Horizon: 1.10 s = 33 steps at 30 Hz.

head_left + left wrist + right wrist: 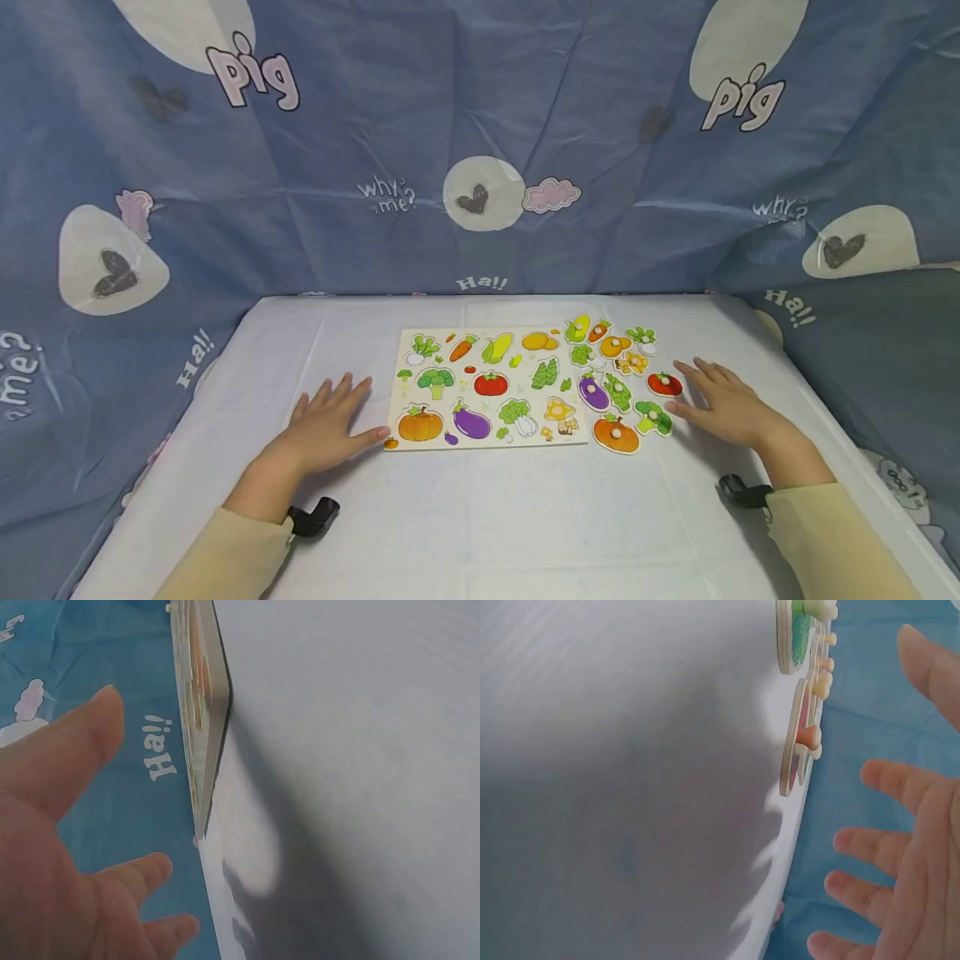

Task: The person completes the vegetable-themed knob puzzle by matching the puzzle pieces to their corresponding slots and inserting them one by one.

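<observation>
A flat puzzle board (450, 337) printed with vegetables lies mid-table. My left hand (322, 425) is spread with fingers apart at the board's left edge, holding nothing; in the left wrist view its thumb (82, 746) stands apart from the board's edge (217, 697). To the right of the board lie several knobbed vegetable pieces, among them a pumpkin (617, 435), an eggplant (592, 393), a broccoli (654, 418) and a tomato (664, 384). Beside the tomato and broccoli my right hand (727, 406) hovers, fingers spread and holding nothing. Its fingers (885, 851) are apart from the pieces in the right wrist view.
A white cloth covers the table (510, 517). Behind and at both sides hangs a blue printed curtain (405, 242). A corn piece (577, 328) and a carrot piece (599, 331) lie at the far end of the loose group, close against the board's right edge.
</observation>
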Each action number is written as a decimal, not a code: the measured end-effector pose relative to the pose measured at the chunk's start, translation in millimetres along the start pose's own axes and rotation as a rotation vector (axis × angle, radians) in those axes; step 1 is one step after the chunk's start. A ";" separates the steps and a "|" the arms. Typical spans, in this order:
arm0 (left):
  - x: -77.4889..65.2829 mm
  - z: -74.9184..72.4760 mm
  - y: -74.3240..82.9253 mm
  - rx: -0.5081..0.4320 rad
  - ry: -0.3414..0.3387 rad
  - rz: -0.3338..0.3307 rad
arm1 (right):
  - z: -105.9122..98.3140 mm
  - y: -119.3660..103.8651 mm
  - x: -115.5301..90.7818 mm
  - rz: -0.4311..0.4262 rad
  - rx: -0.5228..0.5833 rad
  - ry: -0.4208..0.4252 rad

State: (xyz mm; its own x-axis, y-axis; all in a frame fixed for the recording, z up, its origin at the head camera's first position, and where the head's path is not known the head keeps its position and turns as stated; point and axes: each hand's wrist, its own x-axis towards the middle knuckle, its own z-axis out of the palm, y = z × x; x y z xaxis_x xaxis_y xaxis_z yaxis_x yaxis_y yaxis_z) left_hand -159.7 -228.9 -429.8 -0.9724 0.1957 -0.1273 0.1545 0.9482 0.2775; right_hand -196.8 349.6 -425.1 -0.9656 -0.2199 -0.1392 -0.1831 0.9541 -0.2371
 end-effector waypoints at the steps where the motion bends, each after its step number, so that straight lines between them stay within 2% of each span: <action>1: 1.2 0.5 0.2 -0.004 -0.005 0.001 | 0.0 -0.6 1.2 0.002 0.004 -0.003; 9: 11.1 2.4 6.0 -0.060 -0.048 0.017 | 2.2 -2.2 9.6 -0.032 0.076 -0.018; 20: 21.2 5.2 8.7 -0.087 -0.081 0.019 | 2.8 -4.6 17.4 -0.055 0.099 0.013; 33: 30.7 9.0 10.0 -0.100 -0.069 0.088 | 0.0 -4.5 22.7 -0.045 0.157 0.013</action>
State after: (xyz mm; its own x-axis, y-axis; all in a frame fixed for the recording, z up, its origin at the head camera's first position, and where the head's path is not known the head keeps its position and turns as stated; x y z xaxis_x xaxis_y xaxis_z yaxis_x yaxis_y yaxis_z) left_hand -186.5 -211.2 -439.5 -0.9409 0.2972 -0.1623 0.2173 0.8975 0.3836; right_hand -218.0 340.3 -427.2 -0.9595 -0.2583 -0.1126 -0.1964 0.8995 -0.3904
